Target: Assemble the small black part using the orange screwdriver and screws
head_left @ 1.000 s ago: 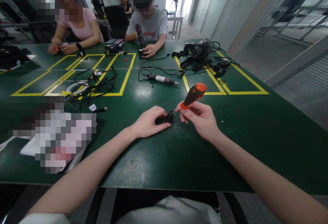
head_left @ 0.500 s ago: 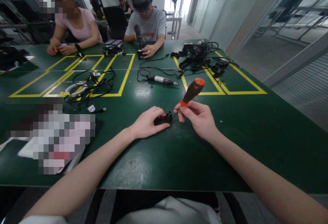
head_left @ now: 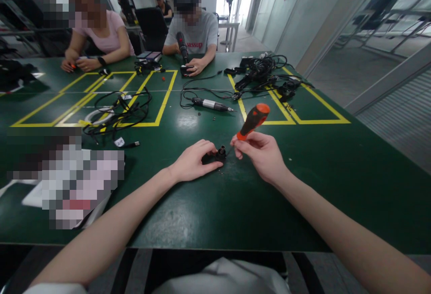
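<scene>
My left hand [head_left: 193, 161] rests on the green table, thumb and fingers closed around a small black part with a metal cylinder on top [head_left: 221, 151]. What kind of part it is I cannot make out. In my right hand [head_left: 264, 155] is a screwdriver [head_left: 255, 120] with a black and orange handle, pinched low on the handle and tilted. Its thin shaft points down to the left, and the tip is at or close to the right side of the black part. A few tiny pieces [head_left: 220, 172], perhaps screws, lie just in front of it.
An electric screwdriver [head_left: 212, 104] with a cord lies beyond my hands. Tangled black cables [head_left: 259, 72] are heaped at the back right, more cables [head_left: 117, 112] at the left. A blurred flat stack [head_left: 89, 190] lies near my left arm. Two people [head_left: 191, 29] work across the table.
The screwdriver handle has turned slightly and shifted a touch with my right hand. My left hand and the black part stay in place.
</scene>
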